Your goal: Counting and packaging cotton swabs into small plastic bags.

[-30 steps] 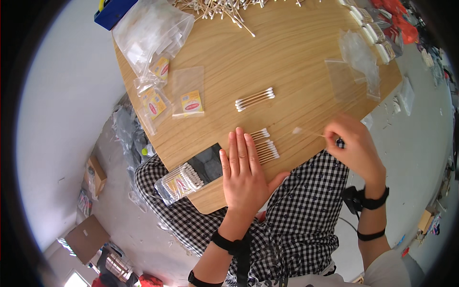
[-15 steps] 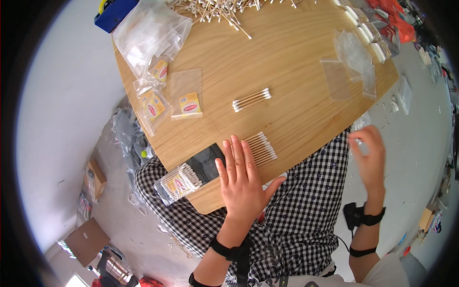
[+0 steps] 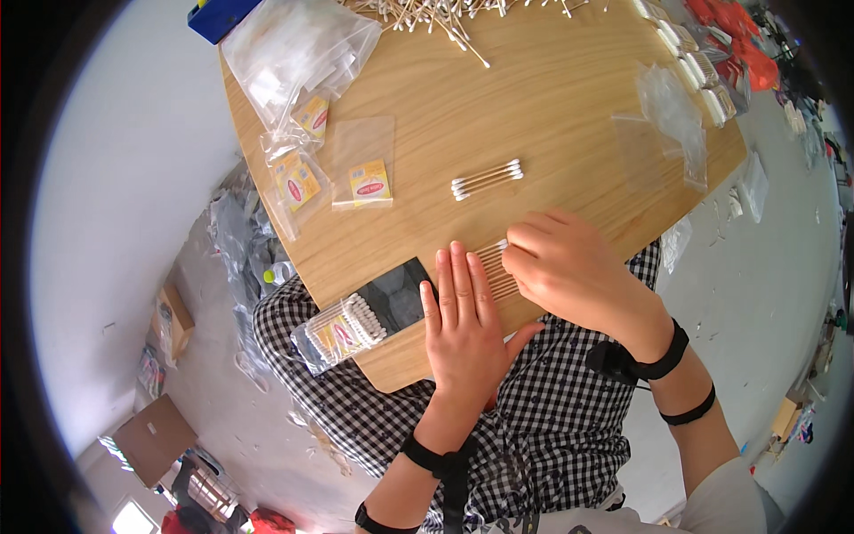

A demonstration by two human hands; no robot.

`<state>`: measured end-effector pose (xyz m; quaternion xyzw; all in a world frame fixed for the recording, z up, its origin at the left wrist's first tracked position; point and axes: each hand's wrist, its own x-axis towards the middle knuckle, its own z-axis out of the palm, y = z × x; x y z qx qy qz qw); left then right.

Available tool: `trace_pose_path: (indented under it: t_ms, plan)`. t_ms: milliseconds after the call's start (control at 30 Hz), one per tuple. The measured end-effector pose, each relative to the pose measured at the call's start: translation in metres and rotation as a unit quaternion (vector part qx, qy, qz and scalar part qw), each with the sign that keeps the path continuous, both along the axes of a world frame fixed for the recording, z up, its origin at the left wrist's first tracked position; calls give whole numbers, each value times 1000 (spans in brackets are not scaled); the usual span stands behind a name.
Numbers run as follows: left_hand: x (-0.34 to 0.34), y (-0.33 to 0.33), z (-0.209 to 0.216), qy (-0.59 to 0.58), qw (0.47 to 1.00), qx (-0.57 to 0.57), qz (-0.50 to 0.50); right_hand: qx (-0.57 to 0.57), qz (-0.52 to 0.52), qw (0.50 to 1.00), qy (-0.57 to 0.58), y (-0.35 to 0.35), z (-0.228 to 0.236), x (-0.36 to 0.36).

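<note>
Pinning a row of cotton swabs (image 3: 495, 269) flat at the near edge of the wooden table (image 3: 569, 116): left hand (image 3: 463, 320) lies open, palm down, fingers straight and together, touching the row's left end. Right hand (image 3: 569, 267) is back on the row; half a second ago it was off the table edge to the right, a second ago it was pinching something small above the table edge on that side. Now its fingertips are curled together at the row's upper right end, but I cannot tell whether they are clamped on a swab or just pressing. Left hand has barely shifted. My read: one more swab is being added to or squared up against the row.

Packaging by place:
- Clear bag packed with swabs (image 3: 342, 327), label showing yellow and red, overhanging the table edge left of the left hand, beside a dark glossy rectangle (image 3: 396, 294).
- Three small clear zip bags with yellow-and-red cards (image 3: 365, 178) at left centre.
- Crumpled stack of empty clear bags (image 3: 294, 44) at top left, blue box corner (image 3: 218, 18) behind.
- Small bundle of swabs (image 3: 486, 178) at mid-table.
- Loose swab heap (image 3: 427, 13) along the far edge.
- Empty clear bags (image 3: 667, 116) at right, filled packs (image 3: 694, 67) beyond.
</note>
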<state>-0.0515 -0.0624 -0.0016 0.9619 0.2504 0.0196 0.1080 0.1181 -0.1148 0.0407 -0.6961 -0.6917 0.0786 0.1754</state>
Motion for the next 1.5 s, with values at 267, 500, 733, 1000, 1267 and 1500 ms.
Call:
trace_pose_path:
  t_ms: [267, 500, 733, 1000, 1267, 1500]
  plan:
    - [2, -1, -3, -18, 1000, -11, 5, -15, -5, 995, -100, -9, 17, 10]
    - [2, -1, -2, -25, 1000, -15, 7, -144, -343, 925, 75, -135, 72, 46]
    - [2, 1, -3, -24, 1000, -15, 3, -108, -387, 916, -1, -150, 57, 56]
    - [1, -1, -1, -24, 1000, -17, 2, 144, -181, 972, 38, 17, -14, 28]
    - [1, -1, -3, -35, 999, -16, 5, 132, -157, 979, 7, 21, -24, 12]
    - [0, 1, -4, -36, 999, -18, 5, 122, -153, 964, 182, -3, -19, -17]
